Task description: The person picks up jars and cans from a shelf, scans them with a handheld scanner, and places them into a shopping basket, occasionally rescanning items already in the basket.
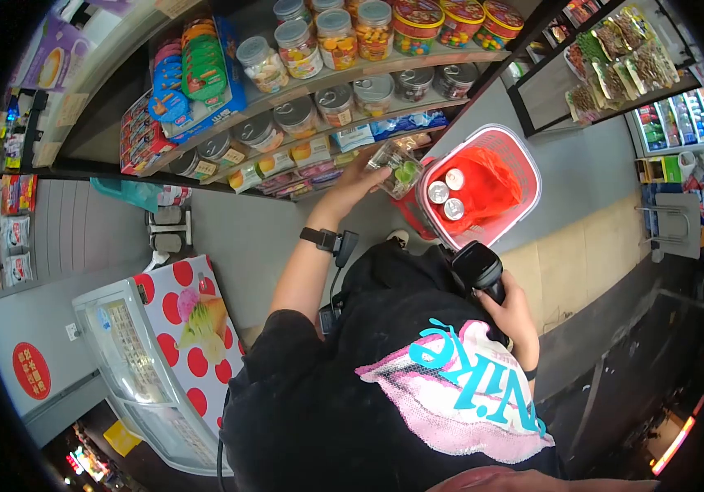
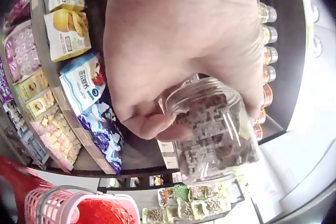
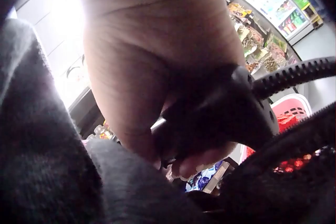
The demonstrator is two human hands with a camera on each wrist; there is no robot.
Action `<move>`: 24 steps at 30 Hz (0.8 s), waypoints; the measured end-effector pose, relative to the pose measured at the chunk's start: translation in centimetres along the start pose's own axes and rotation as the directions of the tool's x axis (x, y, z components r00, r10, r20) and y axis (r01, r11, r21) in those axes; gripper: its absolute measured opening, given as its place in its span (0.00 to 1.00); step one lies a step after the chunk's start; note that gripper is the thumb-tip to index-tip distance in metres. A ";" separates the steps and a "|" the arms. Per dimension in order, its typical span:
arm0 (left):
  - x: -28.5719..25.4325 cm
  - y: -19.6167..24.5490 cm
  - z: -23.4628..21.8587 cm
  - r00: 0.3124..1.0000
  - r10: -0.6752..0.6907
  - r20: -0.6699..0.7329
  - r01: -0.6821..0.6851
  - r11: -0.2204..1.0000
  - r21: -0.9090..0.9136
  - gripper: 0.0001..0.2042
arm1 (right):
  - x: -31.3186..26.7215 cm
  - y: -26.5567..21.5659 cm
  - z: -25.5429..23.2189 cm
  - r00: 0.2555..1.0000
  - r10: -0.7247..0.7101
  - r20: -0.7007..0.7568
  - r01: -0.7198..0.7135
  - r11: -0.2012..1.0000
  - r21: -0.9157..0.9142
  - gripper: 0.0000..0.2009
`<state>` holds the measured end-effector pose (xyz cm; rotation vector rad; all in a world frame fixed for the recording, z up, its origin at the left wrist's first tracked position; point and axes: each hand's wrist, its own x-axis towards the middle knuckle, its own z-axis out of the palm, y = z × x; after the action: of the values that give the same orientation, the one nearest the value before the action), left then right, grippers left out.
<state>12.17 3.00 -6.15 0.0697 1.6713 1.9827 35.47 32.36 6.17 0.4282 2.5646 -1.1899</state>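
The left hand (image 1: pixel 358 182) and right hand (image 1: pixel 518 318) are apart, each closed on its own object. The left grips a clear plastic container with dark contents (image 2: pixel 218 129), its fingers curled around the side. The right grips a black handheld device with a rounded head (image 1: pixel 477 264), fingers wrapped about its handle.

Stage, as judged: the container is being handled at the side of a pink-and-white perforated plastic basket (image 1: pixel 524 160). It is outside or just over the rim; contact with the rim cannot be told. A move from here would call for a steady left grip, the container turned or lifted clear of the rim, and the device kept off the basket edge.

Basket contents: a bright red plastic bag (image 1: pixel 506 187) lines much of the interior; three cans with pale or silvery round tops (image 1: pixel 438 192) stand clustered at the side nearer the left hand.

Shelf contents: clear jars with grey lids (image 1: pixel 338 41) hold yellow and orange pieces; beside them, red-rimmed tubs (image 1: pixel 418 25) hold multicoloured pieces. Below is a row of wider jars with ring-pull lids (image 1: pixel 336 107). A blue display carton (image 1: pixel 231 70) holds green and blue packs.
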 end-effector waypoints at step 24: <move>0.9 -1.9 -0.7 0.997 -0.074 -0.024 0.072 0.996 -0.060 0.39 | 0.1 1.5 0.0 0.999 -0.038 -0.021 0.040 0.997 0.066 0.16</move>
<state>11.82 2.95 -8.31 -0.0384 1.6073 1.9843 35.92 33.28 5.05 0.4081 2.5674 -1.2938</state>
